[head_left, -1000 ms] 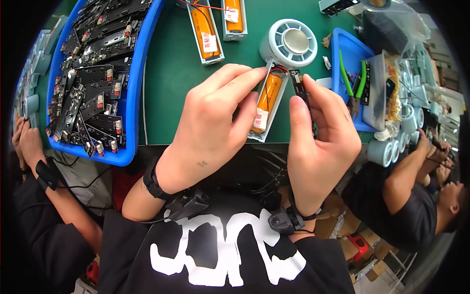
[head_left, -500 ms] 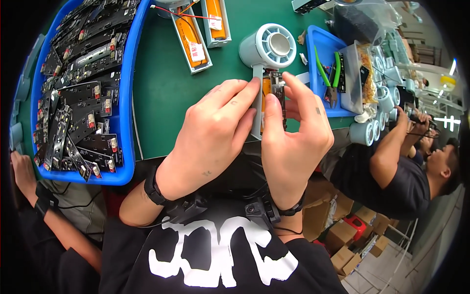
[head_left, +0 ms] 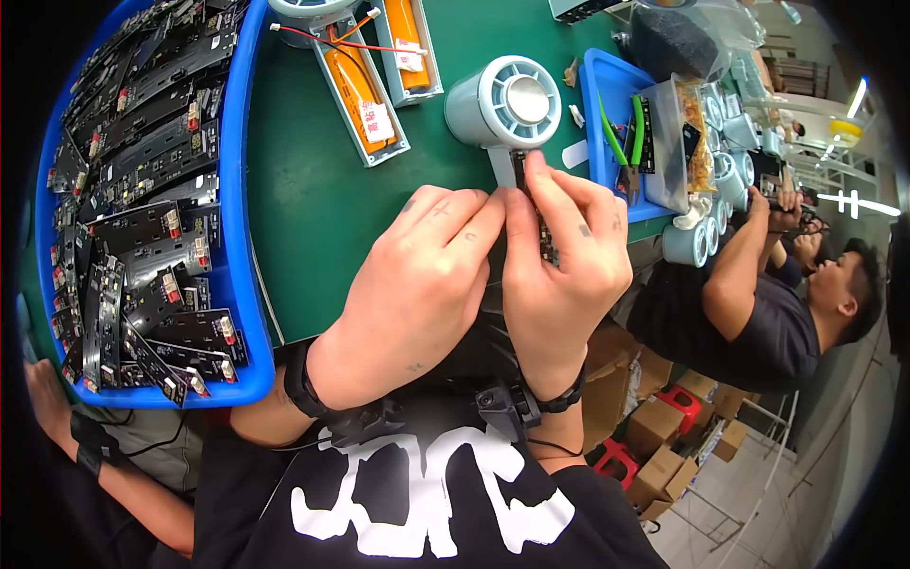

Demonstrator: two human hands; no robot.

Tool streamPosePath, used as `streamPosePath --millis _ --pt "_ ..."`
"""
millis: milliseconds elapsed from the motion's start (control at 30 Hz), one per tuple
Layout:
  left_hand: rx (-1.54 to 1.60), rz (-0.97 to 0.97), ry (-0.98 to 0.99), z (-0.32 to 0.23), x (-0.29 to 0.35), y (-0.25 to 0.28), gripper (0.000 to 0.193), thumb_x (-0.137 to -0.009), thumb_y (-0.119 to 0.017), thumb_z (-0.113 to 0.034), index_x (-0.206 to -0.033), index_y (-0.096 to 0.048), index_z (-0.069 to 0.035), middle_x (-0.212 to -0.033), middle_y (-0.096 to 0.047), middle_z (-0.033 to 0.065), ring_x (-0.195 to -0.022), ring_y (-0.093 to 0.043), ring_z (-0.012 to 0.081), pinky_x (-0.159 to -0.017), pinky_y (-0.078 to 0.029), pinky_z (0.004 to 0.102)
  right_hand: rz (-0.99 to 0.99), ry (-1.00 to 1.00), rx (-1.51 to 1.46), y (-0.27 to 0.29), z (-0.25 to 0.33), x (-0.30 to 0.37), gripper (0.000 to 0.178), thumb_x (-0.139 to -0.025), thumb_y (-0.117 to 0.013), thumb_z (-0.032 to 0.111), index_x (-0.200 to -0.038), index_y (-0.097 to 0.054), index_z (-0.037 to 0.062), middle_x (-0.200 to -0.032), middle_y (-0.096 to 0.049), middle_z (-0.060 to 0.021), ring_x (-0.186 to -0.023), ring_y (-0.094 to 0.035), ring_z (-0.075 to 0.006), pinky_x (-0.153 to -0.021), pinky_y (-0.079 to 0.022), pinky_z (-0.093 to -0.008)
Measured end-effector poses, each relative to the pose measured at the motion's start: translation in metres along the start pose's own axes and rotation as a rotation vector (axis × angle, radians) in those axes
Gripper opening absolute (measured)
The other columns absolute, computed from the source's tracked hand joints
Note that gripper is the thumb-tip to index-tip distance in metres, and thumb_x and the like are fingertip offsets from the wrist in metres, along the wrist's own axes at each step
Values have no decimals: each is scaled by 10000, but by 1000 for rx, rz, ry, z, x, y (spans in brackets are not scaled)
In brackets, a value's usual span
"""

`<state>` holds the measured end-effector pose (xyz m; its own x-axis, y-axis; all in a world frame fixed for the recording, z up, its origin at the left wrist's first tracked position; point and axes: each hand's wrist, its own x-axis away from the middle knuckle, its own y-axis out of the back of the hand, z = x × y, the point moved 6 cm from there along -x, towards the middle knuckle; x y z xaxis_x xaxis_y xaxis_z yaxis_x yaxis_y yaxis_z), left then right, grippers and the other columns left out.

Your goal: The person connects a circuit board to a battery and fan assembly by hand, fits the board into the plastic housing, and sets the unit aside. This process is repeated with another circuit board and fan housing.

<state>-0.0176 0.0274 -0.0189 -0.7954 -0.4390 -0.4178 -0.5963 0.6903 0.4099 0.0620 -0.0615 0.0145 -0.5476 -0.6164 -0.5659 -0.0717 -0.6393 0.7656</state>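
The small fan (head_left: 517,100) is at the near edge of the green table (head_left: 313,218), with its round head on the far side and its pale handle (head_left: 500,166) pointing toward the person. The left hand (head_left: 417,261) has its fingers bent and pressed together, and they seem to grip the left edge of the handle; the exact contact is hidden. The right hand (head_left: 564,270) pinches a narrow dark circuit board (head_left: 547,248) between the thumb and the bent fingers, along the right side of the handle.

I judge that the step in hand is to fit this board to the handle. It does not look fully seated, but the fingers cover most of it, so I cannot tell surely. The next move calls for steady left fingers, the board kept in line with the handle, and only gentle pressure.

On the left, a large blue tray (head_left: 256,332) carries many similar boards. Farther away lie two handle shells with orange batteries (head_left: 353,85). On the right, green-handled cutters (head_left: 637,133) rest in a smaller blue tray (head_left: 592,85).
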Motion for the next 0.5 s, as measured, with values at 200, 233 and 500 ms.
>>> streamPosePath --millis 200,233,500 --pt "-12 -2 -1 1 -2 1 391 -765 -680 122 -1150 -673 56 -1060 -673 181 -937 -656 350 -815 -551 408 72 -29 -85 -3 -17 0 339 -802 -787 1 -1135 -772 67 -1047 -687 -75 -900 -605 -256 -682 -499 -334" --pt "-14 -5 -2 1 -2 2 391 -765 -680 122 -1150 -673 56 -1060 -673 181 -937 -656 350 -815 -551 408 70 -25 -87 -3 -18 0 339 -802 -787 1 -1135 -772 67 -1047 -687 -75 -900 -605 -256 -682 -499 -334" --pt "-54 -13 -37 -13 0 3 357 -761 -696 108 -1114 -681 57 -1039 -674 173 -925 -655 343 -810 -551 409 34 111 -157 -8 -21 8 403 -889 -695 2 -1287 -672 57 -1236 -619 -139 -1032 -581 -308 -840 -493 -390"
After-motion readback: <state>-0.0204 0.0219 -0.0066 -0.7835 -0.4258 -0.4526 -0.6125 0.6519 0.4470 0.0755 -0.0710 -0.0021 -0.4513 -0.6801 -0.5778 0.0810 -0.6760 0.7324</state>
